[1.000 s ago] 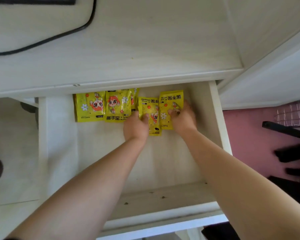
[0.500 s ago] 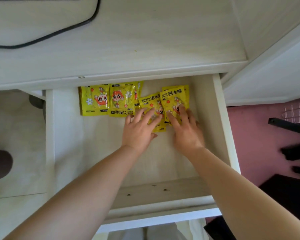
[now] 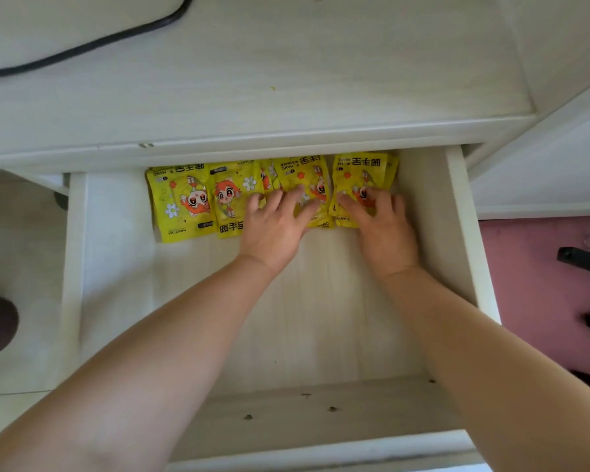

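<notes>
Several yellow hand-warmer packets lie in a row along the back of an open white drawer [image 3: 460, 233]. The leftmost packet [image 3: 179, 202] and the one beside it [image 3: 232, 195] lie untouched. My left hand [image 3: 273, 223] rests with spread, straight fingers on a middle packet [image 3: 304, 178]. Over the rightmost packet [image 3: 361, 175] my right hand [image 3: 378, 223] presses down, its fingertips slightly bent. The lower parts of both these packets are hidden under my hands.
The desk top [image 3: 286, 80] overhangs the drawer's back, with a black cable [image 3: 82, 49] across its left part. The drawer floor [image 3: 297, 318] in front of the packets is bare wood. A pink floor [image 3: 539, 284] with dark objects lies to the right.
Both hands went from gripping the packets to lying flatter on them. The two right packets moved back and straightened into the row under the desk edge.
</notes>
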